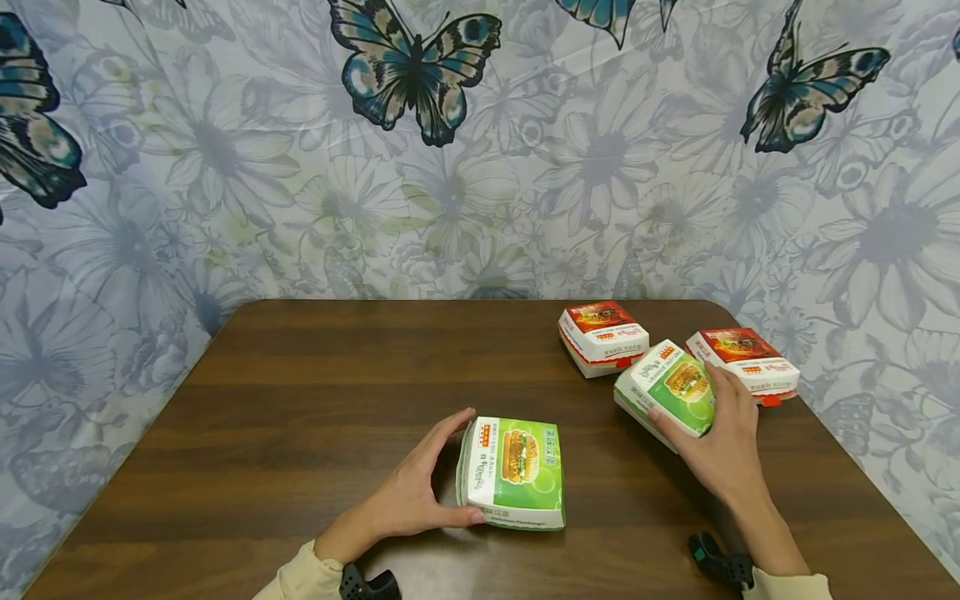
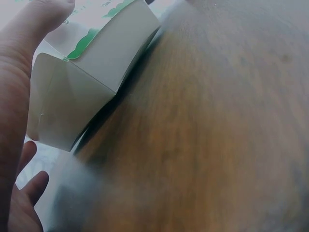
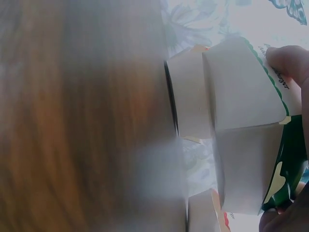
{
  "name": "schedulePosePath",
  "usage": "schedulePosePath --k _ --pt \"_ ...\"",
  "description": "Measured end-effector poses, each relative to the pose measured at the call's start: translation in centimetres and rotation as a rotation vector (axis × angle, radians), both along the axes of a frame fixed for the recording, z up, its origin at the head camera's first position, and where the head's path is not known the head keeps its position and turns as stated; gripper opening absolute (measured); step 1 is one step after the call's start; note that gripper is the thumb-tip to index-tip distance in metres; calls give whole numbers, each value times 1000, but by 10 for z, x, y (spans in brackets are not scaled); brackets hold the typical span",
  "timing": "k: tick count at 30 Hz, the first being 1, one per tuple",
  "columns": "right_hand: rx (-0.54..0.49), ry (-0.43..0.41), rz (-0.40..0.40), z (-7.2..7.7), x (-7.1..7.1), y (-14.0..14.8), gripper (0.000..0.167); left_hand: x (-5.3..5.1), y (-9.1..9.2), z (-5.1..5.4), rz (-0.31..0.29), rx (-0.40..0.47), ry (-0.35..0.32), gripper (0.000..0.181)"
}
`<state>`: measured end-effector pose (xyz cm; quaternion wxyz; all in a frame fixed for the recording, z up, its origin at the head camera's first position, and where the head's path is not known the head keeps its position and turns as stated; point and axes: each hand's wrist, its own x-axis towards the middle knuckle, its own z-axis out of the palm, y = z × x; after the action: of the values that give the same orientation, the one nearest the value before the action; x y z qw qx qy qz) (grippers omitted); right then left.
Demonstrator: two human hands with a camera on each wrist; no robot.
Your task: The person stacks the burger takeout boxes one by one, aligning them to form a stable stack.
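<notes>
On the table in the head view, a green-and-white burger box [image 1: 517, 475] stands near the front middle. My left hand [image 1: 408, 492] spans its left side, thumb at the front corner and a finger by the back corner. The left wrist view has the thumb on this green box [image 2: 91, 53], with other fingers spread past its end. Farther right, my right hand [image 1: 720, 437] grips a second green burger box [image 1: 667, 387], which is tilted. The right wrist view shows this second box [image 3: 248, 87] raised off the table, thumb on its printed face.
Two red-and-white burger boxes stand at the back right: one red box [image 1: 603, 337] behind the held box, another red box [image 1: 742, 362] to its right, near the table edge. A butterfly-patterned cloth [image 1: 450, 208] hangs behind the brown table [image 1: 337, 367].
</notes>
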<state>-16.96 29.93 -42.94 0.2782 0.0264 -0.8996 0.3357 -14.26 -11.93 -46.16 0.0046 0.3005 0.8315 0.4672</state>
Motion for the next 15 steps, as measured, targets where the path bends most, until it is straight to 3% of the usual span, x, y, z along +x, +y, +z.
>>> schedulePosePath --k 7,15 --pt "5 61 36 0 1 -2 104 1 0 1 6 -9 -32 114" --pt "15 66 53 2 2 -4 105 2 1 0 13 -10 -7 114"
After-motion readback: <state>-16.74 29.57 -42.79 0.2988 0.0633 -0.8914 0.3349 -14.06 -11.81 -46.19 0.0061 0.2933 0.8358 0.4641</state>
